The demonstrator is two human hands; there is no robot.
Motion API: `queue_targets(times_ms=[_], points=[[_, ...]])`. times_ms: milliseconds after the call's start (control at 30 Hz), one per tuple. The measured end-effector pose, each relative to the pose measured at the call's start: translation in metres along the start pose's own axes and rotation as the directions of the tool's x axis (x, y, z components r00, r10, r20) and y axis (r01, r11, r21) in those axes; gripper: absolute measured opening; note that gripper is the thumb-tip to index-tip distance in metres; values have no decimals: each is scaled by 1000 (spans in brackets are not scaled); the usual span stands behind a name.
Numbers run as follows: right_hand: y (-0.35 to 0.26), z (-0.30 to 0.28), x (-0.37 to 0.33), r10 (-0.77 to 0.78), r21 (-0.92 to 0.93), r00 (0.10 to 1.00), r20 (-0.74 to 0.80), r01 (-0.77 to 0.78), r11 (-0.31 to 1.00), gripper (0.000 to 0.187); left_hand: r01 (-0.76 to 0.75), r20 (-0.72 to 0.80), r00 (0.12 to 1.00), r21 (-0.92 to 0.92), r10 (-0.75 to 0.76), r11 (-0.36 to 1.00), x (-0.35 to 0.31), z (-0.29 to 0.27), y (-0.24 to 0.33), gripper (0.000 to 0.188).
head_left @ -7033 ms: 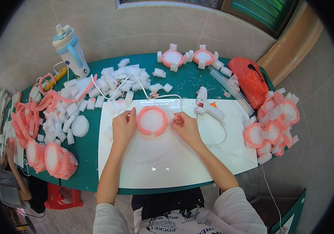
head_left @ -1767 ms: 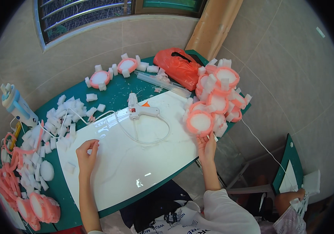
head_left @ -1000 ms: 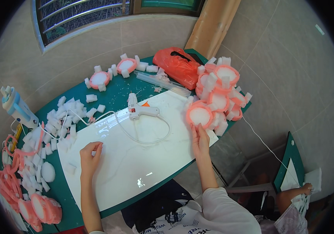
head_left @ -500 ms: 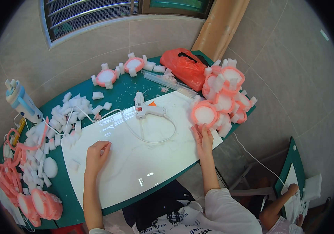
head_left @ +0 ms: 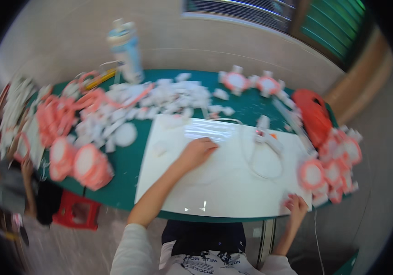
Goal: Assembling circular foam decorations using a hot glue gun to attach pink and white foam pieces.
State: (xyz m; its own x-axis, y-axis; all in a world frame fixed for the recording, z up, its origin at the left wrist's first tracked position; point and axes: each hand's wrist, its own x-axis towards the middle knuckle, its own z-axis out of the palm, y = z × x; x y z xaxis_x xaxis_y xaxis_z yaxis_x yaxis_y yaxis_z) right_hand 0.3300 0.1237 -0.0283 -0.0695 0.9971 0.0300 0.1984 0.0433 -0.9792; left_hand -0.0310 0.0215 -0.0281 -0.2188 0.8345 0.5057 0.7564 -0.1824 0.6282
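My left hand [head_left: 199, 153] is over the white board [head_left: 224, 192], its fingers curled together with nothing visible in them. Low at the board's right end is my right hand [head_left: 297, 205], its bent fingers smeared by motion, just left of a pile of pink-rimmed white foam discs [head_left: 312, 174]. I see nothing clear in its grasp. A white glue gun [head_left: 269, 139] with an orange part lies on the board between and beyond my hands, its cable looped toward me. White foam blocks [head_left: 178, 94] are heaped past the board's far left corner.
Pink foam strips [head_left: 54, 119] and stacked pink-rimmed discs [head_left: 91, 167] cover the green table's left side. A bottle [head_left: 127, 52] stands behind the foam. Two assembled pieces [head_left: 235, 81] and a red bag [head_left: 312, 114] line the far edge. Another person [head_left: 13, 183] sits at left near a red stool [head_left: 76, 211].
The view has swung left, bringing the person and stool at left into sight. My right hand has drawn away from the disc pile toward me. The glue gun stays on the board.
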Motion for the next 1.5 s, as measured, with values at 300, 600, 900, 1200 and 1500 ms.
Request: queue_targets(times_ms=[300,600,900,1200,1500], points=[[-30,24,13,-277,-268,909,311,363,892,34,29,-343,938,220,49,975,-2,-69,53,6],[-49,48,12,-439,-283,732,521,634,720,9,802,-854,508,517,114,298,-138,-170,46,61],[-64,67,14,-441,-217,655,614,677,703,7,878,-856,462,406,-231,251,-176,-176,41,58],[-71,144,-29,-418,215,202,886,619,755,9,816,-898,440,412,27,406,-160,-163,43,51],[-68,334,-70,-508,419,-183,842,814,401,21,677,-858,456,508,238,532,-165,-172,76,54]])
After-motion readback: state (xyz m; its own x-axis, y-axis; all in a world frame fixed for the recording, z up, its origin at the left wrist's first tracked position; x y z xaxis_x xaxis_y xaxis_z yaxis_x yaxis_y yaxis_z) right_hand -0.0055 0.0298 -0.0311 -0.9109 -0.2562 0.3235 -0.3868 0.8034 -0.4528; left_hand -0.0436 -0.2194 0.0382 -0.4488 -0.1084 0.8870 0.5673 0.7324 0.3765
